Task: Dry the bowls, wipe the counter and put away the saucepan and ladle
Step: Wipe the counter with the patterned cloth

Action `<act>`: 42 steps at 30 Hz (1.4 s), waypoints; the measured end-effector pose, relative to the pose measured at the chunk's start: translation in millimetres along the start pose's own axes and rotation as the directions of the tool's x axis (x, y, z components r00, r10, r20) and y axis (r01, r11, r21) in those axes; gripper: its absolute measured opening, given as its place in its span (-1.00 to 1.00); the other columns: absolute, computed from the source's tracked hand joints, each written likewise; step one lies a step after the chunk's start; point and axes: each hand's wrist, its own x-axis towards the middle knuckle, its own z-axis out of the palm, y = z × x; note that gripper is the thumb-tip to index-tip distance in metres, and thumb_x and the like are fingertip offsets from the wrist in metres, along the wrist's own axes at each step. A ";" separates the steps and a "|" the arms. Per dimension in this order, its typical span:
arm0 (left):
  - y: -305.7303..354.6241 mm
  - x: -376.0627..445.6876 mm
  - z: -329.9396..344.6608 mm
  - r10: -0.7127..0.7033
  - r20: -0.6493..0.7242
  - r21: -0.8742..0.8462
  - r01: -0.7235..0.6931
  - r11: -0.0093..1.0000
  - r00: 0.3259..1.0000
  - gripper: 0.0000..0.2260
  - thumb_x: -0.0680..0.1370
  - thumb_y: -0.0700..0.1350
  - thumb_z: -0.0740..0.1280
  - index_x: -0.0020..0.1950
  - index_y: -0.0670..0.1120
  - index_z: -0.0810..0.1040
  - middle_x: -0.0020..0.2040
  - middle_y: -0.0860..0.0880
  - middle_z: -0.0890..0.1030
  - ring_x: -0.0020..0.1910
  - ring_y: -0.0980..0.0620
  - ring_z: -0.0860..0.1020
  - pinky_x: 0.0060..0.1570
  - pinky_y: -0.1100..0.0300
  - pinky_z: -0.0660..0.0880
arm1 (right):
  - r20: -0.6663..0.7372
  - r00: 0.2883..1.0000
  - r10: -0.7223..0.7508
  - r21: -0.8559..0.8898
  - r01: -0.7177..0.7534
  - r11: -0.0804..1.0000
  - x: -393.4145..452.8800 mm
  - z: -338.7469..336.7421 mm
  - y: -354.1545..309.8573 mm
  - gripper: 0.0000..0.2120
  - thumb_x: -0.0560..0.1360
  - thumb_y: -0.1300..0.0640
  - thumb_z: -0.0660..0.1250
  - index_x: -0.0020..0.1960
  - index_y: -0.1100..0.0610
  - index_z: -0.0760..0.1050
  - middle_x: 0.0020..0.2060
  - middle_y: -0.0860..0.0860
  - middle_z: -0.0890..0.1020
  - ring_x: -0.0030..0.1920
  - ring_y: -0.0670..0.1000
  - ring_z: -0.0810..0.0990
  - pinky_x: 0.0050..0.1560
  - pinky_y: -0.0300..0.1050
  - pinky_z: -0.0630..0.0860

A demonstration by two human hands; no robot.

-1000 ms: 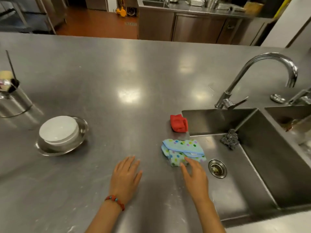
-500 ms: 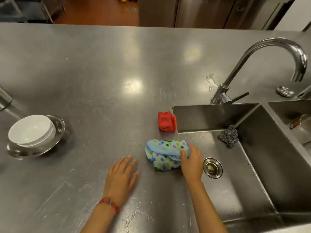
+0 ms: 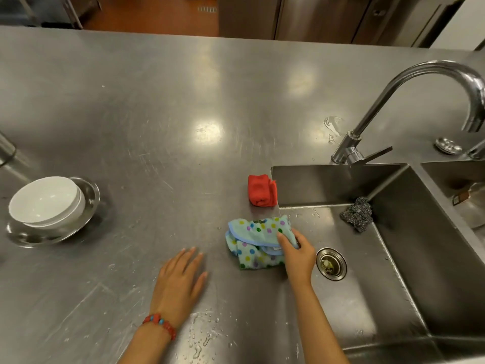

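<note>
Now the right hand (image 3: 298, 254) pinches the spotty cloth (image 3: 256, 243) at the sink (image 3: 341, 185) edge, probably to wipe the wet counter (image 3: 183, 114). Her left hand (image 3: 178, 282) lies flat, fingers spread, likely steadying her.

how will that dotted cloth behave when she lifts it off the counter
The dotted cloth lies crumpled in soft folds, so it will probably go limp and hang from the right hand pinching it. It looks thin, so likely light. Water drops on the counter suggest it may be damp and cling slightly.
</note>
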 end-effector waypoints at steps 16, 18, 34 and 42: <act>-21.8 -23.8 -15.1 -0.102 0.028 -0.008 0.102 0.995 0.994 -0.30 0.59 0.16 -0.23 0.05 -0.17 0.64 0.01 -0.15 0.68 -0.02 -0.17 0.64 -0.12 -0.12 0.57 | 0.217 0.963 -0.161 -0.271 0.218 0.938 -58.7 86.6 -8.7 -0.64 0.44 0.11 0.40 0.22 0.13 0.53 0.17 0.07 0.61 0.15 0.04 0.55 0.23 -0.12 0.45; -23.3 -26.3 -16.6 -0.115 0.023 -0.011 0.115 0.993 0.993 -0.29 0.59 0.17 -0.24 0.05 -0.17 0.64 0.00 -0.16 0.68 -0.03 -0.17 0.64 -0.13 -0.13 0.57 | 0.242 0.950 -0.195 -0.329 0.269 0.905 -62.9 90.5 -9.5 -0.61 0.45 0.05 0.38 0.25 0.13 0.51 0.21 0.06 0.58 0.21 0.04 0.52 0.28 -0.10 0.42; -42.4 -52.8 -20.7 -0.171 -0.041 -0.015 0.171 0.985 0.984 -0.31 0.59 0.20 -0.21 0.07 -0.17 0.63 0.01 -0.18 0.67 -0.01 -0.21 0.63 -0.10 -0.13 0.55 | 0.249 0.968 0.031 -0.570 0.121 0.813 -26.7 89.1 -13.9 -0.47 0.40 -0.13 0.37 0.21 0.20 0.46 0.11 0.16 0.56 0.13 0.13 0.50 0.15 0.06 0.47; -66.0 -78.9 -23.9 -0.185 -0.069 -0.011 0.184 0.983 0.980 -0.32 0.59 0.19 -0.19 0.06 -0.18 0.63 0.01 -0.19 0.67 -0.02 -0.22 0.63 -0.09 -0.16 0.55 | 0.363 0.931 -0.047 -0.361 0.187 0.914 -49.8 87.0 -19.7 -0.60 0.35 0.01 0.46 0.12 0.16 0.52 0.01 0.08 0.62 0.02 0.06 0.57 0.03 0.01 0.55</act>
